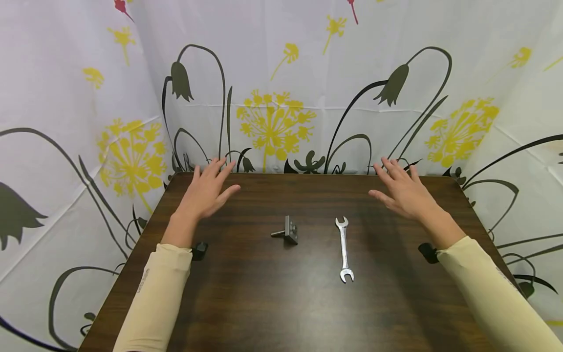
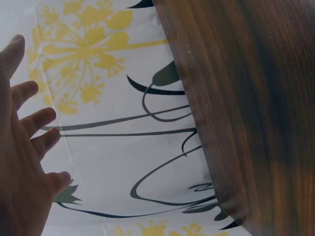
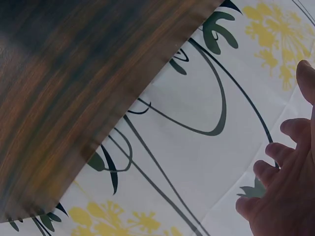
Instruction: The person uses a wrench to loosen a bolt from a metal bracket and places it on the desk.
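Note:
My left hand (image 1: 205,191) hovers over the far left part of the table, fingers spread and holding nothing. On the far right side my right hand (image 1: 404,191) is held up likewise, with its fingers apart. Between them lies a silver double open-ended wrench (image 1: 344,249), its length running away from me. Left of the wrench is a small grey metal plate (image 1: 290,231) standing on edge, with a bolt or rod (image 1: 277,233) sticking out to its left. Neither hand touches these pieces. Both wrist views show only the spread fingers, the curtain and the table edge.
The dark wood-grain table (image 1: 264,303) ends at a straight far edge. Behind it and on both sides hangs a white curtain (image 1: 299,63) with yellow and grey flower prints. Each wrist carries a small black device, one at the left wrist (image 1: 200,251) and one at the right (image 1: 428,253).

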{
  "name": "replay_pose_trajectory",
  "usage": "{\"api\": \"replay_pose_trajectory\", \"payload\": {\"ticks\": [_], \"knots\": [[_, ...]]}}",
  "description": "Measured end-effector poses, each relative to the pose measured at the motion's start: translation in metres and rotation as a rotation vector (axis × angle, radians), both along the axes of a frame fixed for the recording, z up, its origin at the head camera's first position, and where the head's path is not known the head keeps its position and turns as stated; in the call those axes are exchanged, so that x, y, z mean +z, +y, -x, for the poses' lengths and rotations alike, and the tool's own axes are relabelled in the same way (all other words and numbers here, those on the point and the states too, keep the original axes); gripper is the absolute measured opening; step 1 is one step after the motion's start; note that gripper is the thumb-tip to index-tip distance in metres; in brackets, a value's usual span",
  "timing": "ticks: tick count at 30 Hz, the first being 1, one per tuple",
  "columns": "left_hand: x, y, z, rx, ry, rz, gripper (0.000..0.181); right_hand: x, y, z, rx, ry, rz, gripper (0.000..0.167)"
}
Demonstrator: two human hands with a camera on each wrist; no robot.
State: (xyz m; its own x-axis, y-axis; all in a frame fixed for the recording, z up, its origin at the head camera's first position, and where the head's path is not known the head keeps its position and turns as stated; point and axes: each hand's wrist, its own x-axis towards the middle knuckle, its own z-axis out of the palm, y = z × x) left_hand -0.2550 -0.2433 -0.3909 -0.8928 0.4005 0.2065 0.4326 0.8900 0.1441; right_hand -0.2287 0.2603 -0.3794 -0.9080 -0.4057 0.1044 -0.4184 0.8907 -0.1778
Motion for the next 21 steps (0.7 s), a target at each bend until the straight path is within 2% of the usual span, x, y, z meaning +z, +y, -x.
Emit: {"api": "replay_pose_trajectory", "payload": {"ticks": [6,10,13,16,21], "knots": [[-0.009,0.005,0.001,-0.023,0.006,-0.026,0.067,-0.006,-0.005,-0.003,0.000,0.011,0.000,0.077],[-0.023,0.013,-0.001,-0.048,-0.029,-0.050,0.067,-0.015,-0.012,-0.008,0.004,0.008,-0.025,0.076],[-0.038,0.021,-0.004,-0.063,-0.087,-0.086,0.068,-0.027,-0.020,-0.013,-0.001,-0.010,-0.051,0.076],[-0.051,0.031,-0.007,-0.077,-0.172,-0.159,0.068,-0.041,-0.031,-0.018,-0.021,-0.032,-0.074,0.075],[-0.069,0.052,-0.014,-0.120,-0.312,-0.278,0.069,-0.066,-0.051,-0.030,-0.083,-0.060,-0.083,0.063]]}}
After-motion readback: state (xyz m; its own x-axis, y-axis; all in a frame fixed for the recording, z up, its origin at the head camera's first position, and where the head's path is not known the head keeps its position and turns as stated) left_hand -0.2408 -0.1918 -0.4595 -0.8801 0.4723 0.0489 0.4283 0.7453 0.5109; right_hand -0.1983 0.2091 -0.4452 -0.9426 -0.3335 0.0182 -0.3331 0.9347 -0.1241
